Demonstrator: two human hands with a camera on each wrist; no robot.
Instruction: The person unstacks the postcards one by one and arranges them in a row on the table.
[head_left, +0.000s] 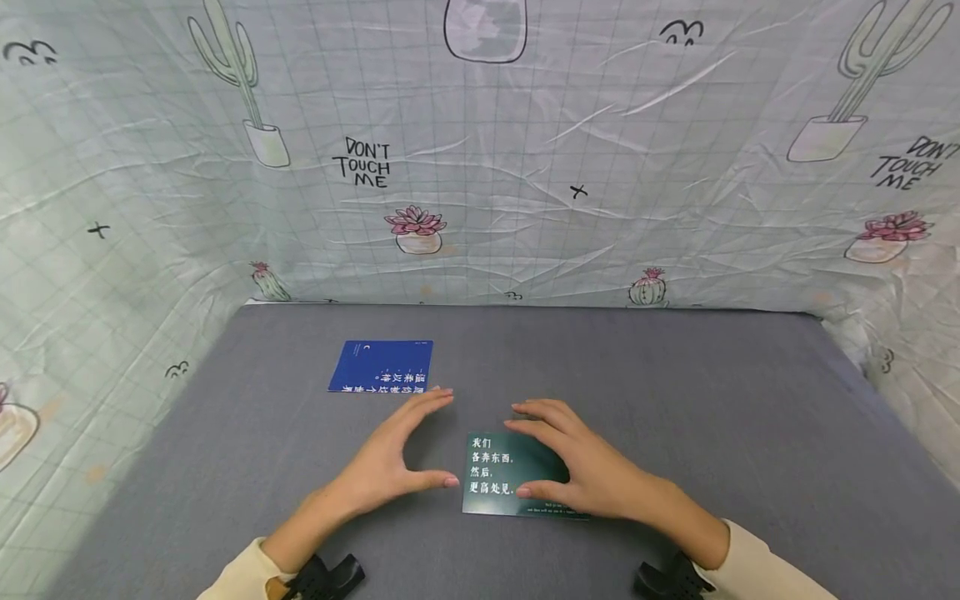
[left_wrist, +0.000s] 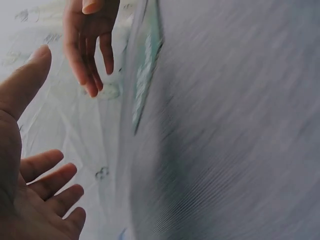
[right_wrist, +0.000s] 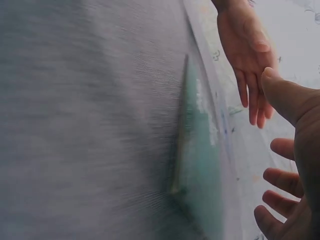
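A dark green card [head_left: 491, 496] with white Chinese characters lies flat on the grey table, near the middle front in the head view. My right hand [head_left: 585, 467] hovers over its right part, thumb and fingers spread apart and holding nothing, so some of the card is hidden. To the card's left, my left hand [head_left: 386, 458] is held with thumb and fingers apart, also without anything in it. Both wrist views show the green card [left_wrist: 146, 70] at a steep slant and the hands raised off the tabletop. Beyond my left fingertips is a blue card [head_left: 386, 365] with white characters.
The grey tabletop [head_left: 712, 417] reaches back to a pale cloth [head_left: 510, 167] printed with cacti and words, which hangs behind and at both sides. Black wrist mounts [head_left: 330, 577] sit at the sleeve cuffs.
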